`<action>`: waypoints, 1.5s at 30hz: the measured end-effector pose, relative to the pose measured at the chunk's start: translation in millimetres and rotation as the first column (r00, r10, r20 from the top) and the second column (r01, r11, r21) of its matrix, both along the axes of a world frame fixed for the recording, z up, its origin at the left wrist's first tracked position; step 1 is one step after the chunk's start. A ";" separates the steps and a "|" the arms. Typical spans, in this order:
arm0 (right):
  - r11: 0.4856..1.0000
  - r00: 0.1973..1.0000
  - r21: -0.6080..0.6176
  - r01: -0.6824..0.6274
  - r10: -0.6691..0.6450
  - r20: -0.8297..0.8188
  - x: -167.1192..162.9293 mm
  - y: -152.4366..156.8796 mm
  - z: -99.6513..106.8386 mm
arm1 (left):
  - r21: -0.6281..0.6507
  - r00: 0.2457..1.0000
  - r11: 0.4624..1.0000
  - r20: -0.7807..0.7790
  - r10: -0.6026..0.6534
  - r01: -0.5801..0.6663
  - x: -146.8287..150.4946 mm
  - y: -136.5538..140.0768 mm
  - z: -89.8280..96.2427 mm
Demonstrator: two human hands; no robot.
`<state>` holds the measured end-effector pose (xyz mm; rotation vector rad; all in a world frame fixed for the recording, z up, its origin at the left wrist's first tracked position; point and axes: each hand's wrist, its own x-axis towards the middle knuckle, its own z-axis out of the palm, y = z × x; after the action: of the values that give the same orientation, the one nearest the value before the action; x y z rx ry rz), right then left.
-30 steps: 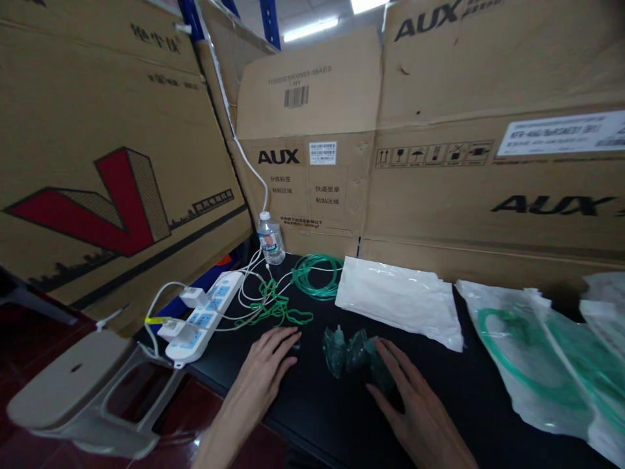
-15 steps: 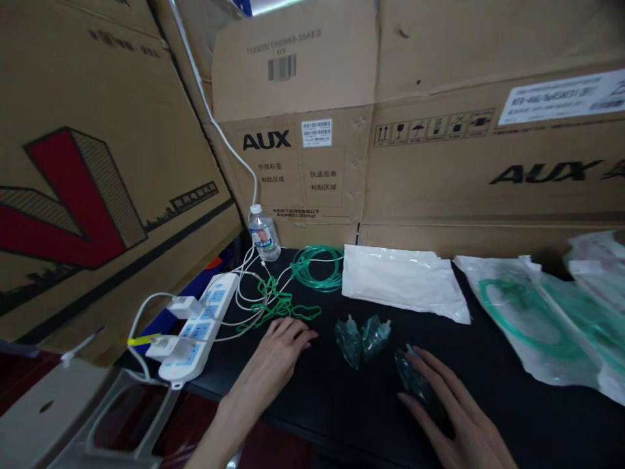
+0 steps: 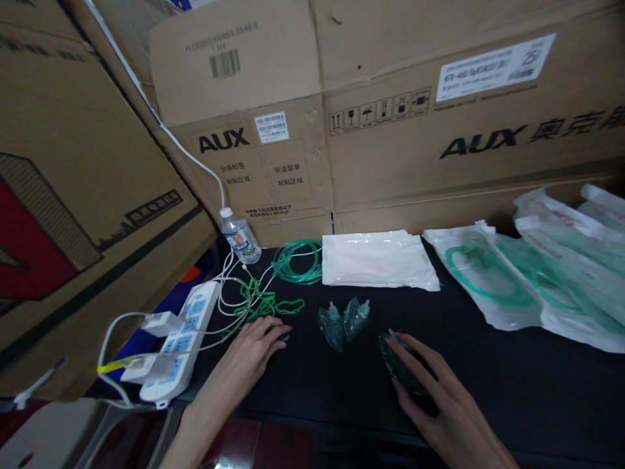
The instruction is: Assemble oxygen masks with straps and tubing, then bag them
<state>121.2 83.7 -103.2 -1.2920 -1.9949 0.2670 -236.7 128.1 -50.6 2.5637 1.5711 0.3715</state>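
Note:
My left hand [image 3: 258, 342] rests on the black tabletop beside tangled green elastic straps [image 3: 263, 303], its fingers loosely stretched out. A small shiny bit shows near its fingertips, too small to make out. My right hand [image 3: 434, 384] curves around a dark green, see-through oxygen mask [image 3: 390, 358], thumb on the near side and fingers over the top; the palm side is hidden. Between the hands lie two more such masks, the left mask [image 3: 332, 327] and the right mask [image 3: 356, 318], side by side with their pale connectors pointing away from me.
Coiled green tubing [image 3: 297, 262] and a white packet [image 3: 378, 260] lie farther back. Clear bags [image 3: 493, 273] with green tubing fill the right. At left are a power strip [image 3: 180, 345] with white cables and a plastic bottle [image 3: 240, 238]. Cardboard boxes [image 3: 273, 176] wall the back.
The view has swung to the right, so most things sit farther left in it. The right hand stays around its mask; the left hand still rests by the straps.

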 end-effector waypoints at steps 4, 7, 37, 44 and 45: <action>0.999 0.990 0.012 0.033 -0.031 -0.140 5.3 -0.2 6.1 | 0.054 1.000 0.998 -0.021 0.010 -0.009 5.7 2.9 4.5; 0.991 0.948 -0.129 0.041 -0.079 -0.307 16.6 1.9 7.9 | 0.080 0.998 0.995 0.050 0.049 -0.053 14.4 1.4 10.4; 0.744 0.905 -0.577 -0.335 0.083 -0.418 34.9 36.3 51.4 | -0.493 0.169 0.869 0.862 0.479 0.050 213.4 -37.3 -16.9; 0.678 0.836 -0.557 -0.480 0.162 -0.524 49.7 26.3 52.1 | -0.470 0.215 0.882 0.859 0.464 -0.027 218.7 -34.1 -10.8; 0.675 0.836 -0.557 -0.484 0.171 -0.521 52.0 23.2 50.8 | -0.477 0.220 0.879 0.856 0.469 -0.019 217.9 -33.8 -11.5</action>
<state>173.2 106.9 -52.4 -1.0964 -1.7689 1.4578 -18.8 94.2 -62.1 1.1482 1.2560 1.2503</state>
